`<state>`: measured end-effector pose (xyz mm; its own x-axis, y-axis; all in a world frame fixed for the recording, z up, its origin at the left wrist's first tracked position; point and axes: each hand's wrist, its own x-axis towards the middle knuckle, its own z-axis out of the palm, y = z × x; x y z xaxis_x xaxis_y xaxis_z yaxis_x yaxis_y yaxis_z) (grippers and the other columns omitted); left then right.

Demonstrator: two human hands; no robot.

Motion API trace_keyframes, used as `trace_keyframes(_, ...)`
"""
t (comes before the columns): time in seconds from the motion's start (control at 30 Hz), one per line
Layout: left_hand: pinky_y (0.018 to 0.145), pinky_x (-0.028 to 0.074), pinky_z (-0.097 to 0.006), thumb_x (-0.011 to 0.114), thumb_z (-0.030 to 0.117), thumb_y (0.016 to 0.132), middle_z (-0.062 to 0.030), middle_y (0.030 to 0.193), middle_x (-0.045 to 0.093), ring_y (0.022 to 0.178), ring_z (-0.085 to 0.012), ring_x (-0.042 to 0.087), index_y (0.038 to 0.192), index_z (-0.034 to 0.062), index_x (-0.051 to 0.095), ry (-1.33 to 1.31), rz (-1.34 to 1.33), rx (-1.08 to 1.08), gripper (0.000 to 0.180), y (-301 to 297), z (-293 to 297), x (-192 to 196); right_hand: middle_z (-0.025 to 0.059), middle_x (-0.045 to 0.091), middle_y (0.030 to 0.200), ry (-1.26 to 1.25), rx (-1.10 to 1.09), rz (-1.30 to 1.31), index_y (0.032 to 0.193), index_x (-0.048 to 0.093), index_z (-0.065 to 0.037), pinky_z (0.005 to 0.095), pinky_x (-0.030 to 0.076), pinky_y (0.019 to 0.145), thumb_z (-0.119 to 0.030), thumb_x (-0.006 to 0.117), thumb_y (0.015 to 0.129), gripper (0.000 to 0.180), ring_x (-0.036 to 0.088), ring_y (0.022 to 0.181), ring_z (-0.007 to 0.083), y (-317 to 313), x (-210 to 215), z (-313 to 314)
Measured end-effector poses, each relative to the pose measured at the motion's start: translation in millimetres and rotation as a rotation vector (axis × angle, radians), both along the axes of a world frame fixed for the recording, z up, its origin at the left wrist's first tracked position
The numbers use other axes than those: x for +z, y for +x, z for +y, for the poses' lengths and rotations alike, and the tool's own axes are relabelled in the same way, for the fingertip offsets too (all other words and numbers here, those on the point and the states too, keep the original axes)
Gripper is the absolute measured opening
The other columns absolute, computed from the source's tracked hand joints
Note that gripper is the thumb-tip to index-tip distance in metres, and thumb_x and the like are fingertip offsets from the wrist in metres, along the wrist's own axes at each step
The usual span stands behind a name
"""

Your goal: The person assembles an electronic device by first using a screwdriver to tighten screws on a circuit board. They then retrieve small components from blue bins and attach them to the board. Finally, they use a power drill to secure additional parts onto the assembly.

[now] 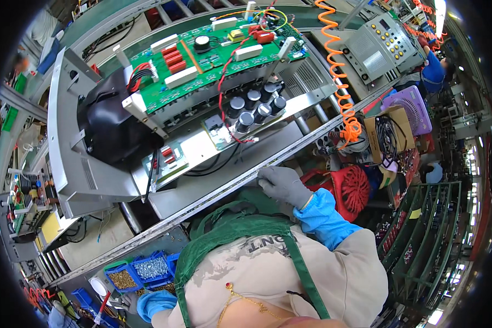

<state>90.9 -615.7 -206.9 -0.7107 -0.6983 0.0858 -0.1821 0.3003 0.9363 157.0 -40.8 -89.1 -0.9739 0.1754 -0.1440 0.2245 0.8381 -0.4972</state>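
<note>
My right hand (283,185), in a grey glove and blue sleeve cover, is at the near metal rail (202,204) of the conveyor. Its fingers are curled, and what they hold, if anything, is hidden. At the lower left my left hand (130,302), also gloved, is beside blue bins (161,279) of small screws; its fingers are mostly hidden. In front of me stands an opened grey metal chassis (82,180). A green circuit board (169,98) sits raised on it, above several black capacitors (246,119) and a black molded cover (117,117). A loose red wire (222,90) hangs over the board's front.
An orange coiled hose (333,60) hangs right of the chassis. Beyond it are a grey instrument box (378,46), a purple fan (410,109), a carton of cables (391,131) and a red fan (351,192). Green racks (421,240) stand right. A co-worker (434,71) is at the far right.
</note>
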Motion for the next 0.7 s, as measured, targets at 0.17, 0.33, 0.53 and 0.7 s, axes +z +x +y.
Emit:
trace_keyframes(0.17,0.061,0.046,-0.034,0.048,0.005,0.084,-0.0077,0.079,0.056,0.067,-0.0196,0.051,0.103,-0.0009,0.056,0.367,0.289,0.127,0.021,-12.1,40.8,3.1,0.0142,0.065,0.088,-0.179,-0.159,-0.136,0.095,0.062,-0.008,0.041,0.05,0.072,-0.028,0.06,0.079,0.025,0.063,0.081,0.0335,42.7,-52.5,80.0)
trace_keyframes(0.33,0.058,0.045,-0.033,0.047,0.004,0.085,-0.0074,0.078,0.055,0.065,-0.0194,0.05,0.102,-0.001,0.056,0.569,0.649,0.257,0.02,-7.2,59.3,9.1,0.0131,0.064,0.076,-0.552,-0.727,-0.435,0.083,0.062,-0.005,0.0383,0.05,0.061,-0.027,0.066,0.074,0.024,0.063,0.07,0.0257,152.3,-156.1,216.9)
trace_keyframes(0.53,0.055,0.044,-0.031,0.046,0.003,0.085,-0.007,0.076,0.054,0.063,-0.0192,0.048,0.1,-0.001,0.055,0.69,0.952,0.412,0.018,41.1,69.1,19.6,0.0059,0.061,0.078,-1.107,-1.283,0.143,0.104,0.058,-0.007,0.0284,0.044,0.045,-0.009,0.063,0.078,0.027,0.055,0.058,0.0147,193.3,-175.8,351.9)
trace_keyframes(0.7,0.044,0.032,-0.021,0.04,0.006,0.093,0.0006,0.07,0.039,0.056,-0.0085,0.04,0.091,0.0046,0.047,1.189,1.01,-0.199,0.008,52.7,82.5,26.0,0.0086,0.061,0.084,-1.244,-1.271,0.157,0.104,0.058,-0.005,0.0303,0.046,0.051,-0.011,0.064,0.077,0.028,0.057,0.06,0.0165,169.0,-188.1,389.2)
